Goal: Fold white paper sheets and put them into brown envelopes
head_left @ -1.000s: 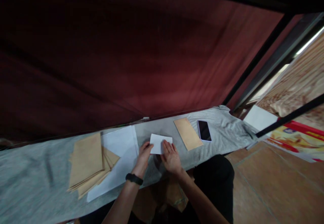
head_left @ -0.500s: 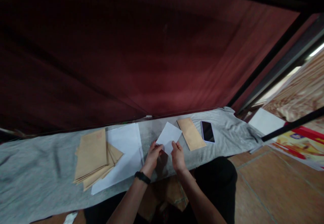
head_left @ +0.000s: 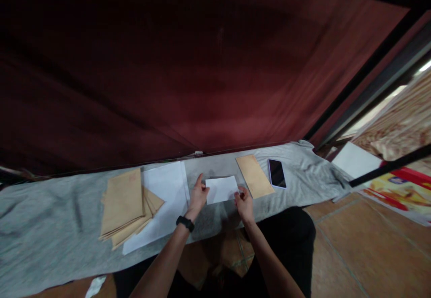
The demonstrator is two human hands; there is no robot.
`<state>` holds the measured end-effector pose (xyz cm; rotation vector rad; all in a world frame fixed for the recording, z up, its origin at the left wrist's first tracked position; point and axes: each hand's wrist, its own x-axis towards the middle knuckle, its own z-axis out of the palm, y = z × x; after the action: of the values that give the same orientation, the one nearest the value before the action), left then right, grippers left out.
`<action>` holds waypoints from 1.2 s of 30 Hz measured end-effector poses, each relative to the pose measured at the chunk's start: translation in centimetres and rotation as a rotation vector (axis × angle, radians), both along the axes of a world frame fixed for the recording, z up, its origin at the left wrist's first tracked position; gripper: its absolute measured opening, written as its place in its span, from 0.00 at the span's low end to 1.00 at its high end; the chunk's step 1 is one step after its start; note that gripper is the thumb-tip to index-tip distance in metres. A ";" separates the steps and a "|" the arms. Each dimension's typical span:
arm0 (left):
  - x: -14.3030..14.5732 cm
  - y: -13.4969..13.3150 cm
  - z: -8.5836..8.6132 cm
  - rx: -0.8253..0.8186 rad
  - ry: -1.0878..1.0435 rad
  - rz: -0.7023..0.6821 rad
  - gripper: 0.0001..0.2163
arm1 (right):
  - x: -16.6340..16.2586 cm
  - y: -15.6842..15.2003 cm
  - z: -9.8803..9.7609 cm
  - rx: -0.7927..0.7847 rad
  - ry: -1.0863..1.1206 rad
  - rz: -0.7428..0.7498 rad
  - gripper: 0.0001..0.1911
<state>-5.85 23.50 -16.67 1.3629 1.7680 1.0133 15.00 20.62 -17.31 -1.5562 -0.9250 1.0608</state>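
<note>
From my remote post I observe white paper (head_left: 221,190) over grey cloth (head_left: 50,226), left edge pinched by the left hand (head_left: 198,196), right edge gripped near its lower corner by the right hand (head_left: 244,205), paper spanning the gap between, brown envelope (head_left: 255,176) beyond.

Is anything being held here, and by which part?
A small white paper: the left hand grips its left edge, the right hand its lower right corner.
</note>
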 end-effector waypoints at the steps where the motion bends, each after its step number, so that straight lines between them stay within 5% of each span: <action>1: 0.1 0.1 0.0 -0.005 0.029 0.001 0.35 | 0.1 -0.2 0.0 0.004 -0.066 0.023 0.20; 6: 0.4 -0.1 -0.3 -0.035 0.136 -0.024 0.35 | 0.4 -1.3 -0.1 0.068 -0.707 0.191 0.18; 10: 0.5 -0.4 -0.4 -0.017 0.164 -0.034 0.35 | 0.2 -1.2 -0.2 0.295 -0.998 0.217 0.21; 14: 0.9 -0.9 -0.2 0.009 0.137 -0.005 0.35 | -0.6 -0.5 -0.5 0.483 -1.017 0.418 0.24; 18: 1.4 -1.4 0.3 0.051 0.188 0.025 0.33 | -1.4 -0.4 -1.2 0.422 -1.065 0.563 0.25; 26: 2.9 -2.5 0.9 0.092 0.546 0.017 0.26 | -1.6 -0.7 -2.4 0.389 -1.132 0.552 0.26; 32: 5.5 -5.0 -1.1 0.260 0.670 -0.250 0.23 | -1.4 -0.8 -2.5 0.386 -1.199 0.592 0.27; 36: 5.7 -6.1 -2.5 0.308 0.766 -0.258 0.26 | -1.2 -0.9 -2.6 0.397 -1.199 0.600 0.28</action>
<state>-0.13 17.37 -19.16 2.3332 1.9103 0.6743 13.85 19.70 -19.87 -1.5297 -2.3487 0.1382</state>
